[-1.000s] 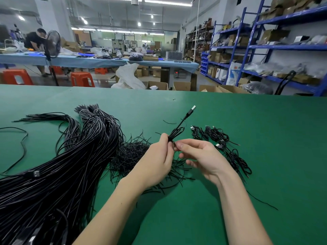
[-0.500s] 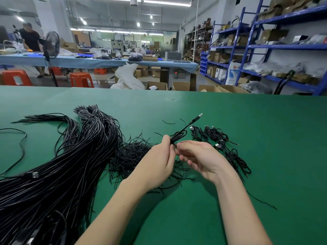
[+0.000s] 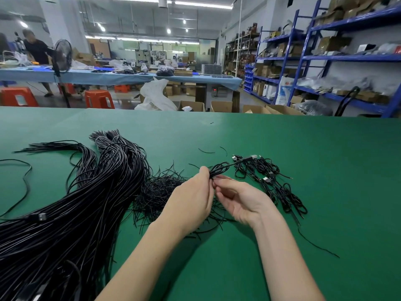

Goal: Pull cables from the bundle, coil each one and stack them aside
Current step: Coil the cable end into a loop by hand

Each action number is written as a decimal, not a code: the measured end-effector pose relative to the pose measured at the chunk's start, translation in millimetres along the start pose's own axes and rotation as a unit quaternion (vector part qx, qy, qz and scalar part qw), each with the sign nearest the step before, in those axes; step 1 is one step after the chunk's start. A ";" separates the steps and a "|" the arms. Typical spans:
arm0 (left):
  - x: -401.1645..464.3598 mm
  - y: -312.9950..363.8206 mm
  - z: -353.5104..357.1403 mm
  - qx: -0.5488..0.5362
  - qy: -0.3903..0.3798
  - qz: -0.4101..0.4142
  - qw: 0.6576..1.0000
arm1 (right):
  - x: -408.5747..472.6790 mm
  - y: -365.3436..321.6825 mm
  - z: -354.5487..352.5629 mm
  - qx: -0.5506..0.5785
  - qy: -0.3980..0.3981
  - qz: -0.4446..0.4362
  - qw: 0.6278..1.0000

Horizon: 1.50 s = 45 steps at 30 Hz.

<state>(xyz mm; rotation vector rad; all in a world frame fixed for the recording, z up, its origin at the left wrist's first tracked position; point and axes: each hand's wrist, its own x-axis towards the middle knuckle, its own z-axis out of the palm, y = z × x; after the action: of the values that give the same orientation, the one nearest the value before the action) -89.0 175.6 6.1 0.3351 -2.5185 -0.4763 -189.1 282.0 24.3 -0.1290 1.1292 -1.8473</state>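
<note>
A thick bundle of long black cables (image 3: 71, 203) sprawls over the left of the green table (image 3: 325, 159). My left hand (image 3: 191, 200) pinches a small coiled black cable (image 3: 219, 168), whose plug end (image 3: 249, 158) points right, low over the stack. My right hand (image 3: 240, 196) sits just below and right of the coil, fingers curled at its base, touching it. The stack of coiled cables (image 3: 271, 183) lies to the right of both hands. A mound of thin black ties (image 3: 160, 190) lies behind my left hand.
A loose single cable (image 3: 23, 179) curves at the far left, and another thin strand (image 3: 316, 246) trails at the right. Beyond the table's far edge stand cardboard boxes (image 3: 219, 106), orange stools (image 3: 98, 98), a blue workbench (image 3: 108, 76) and blue shelving (image 3: 325, 57).
The coiled cable's plug end has dropped from pointing up to lying low toward the stack. Both hands shifted slightly right and down with it.
</note>
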 end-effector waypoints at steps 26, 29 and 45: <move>9.2 -15.6 -22.9 -0.260 -0.079 -0.130 0.953 | 7.2 14.5 14.7 -0.184 0.001 -0.139 0.973; 5.2 -15.4 -16.8 -0.191 -0.058 -0.063 0.978 | 5.6 10.7 13.1 -0.132 -0.022 -0.051 0.990; 10.6 -18.4 -53.8 -0.373 -0.268 -0.219 0.861 | 4.5 11.5 -0.1 -0.508 -0.055 -0.424 0.747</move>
<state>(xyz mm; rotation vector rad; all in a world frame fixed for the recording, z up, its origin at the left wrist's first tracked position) -65.0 141.3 46.0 0.5122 -2.4836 -1.8791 -184.1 277.1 14.1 -1.5862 2.0942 -1.6173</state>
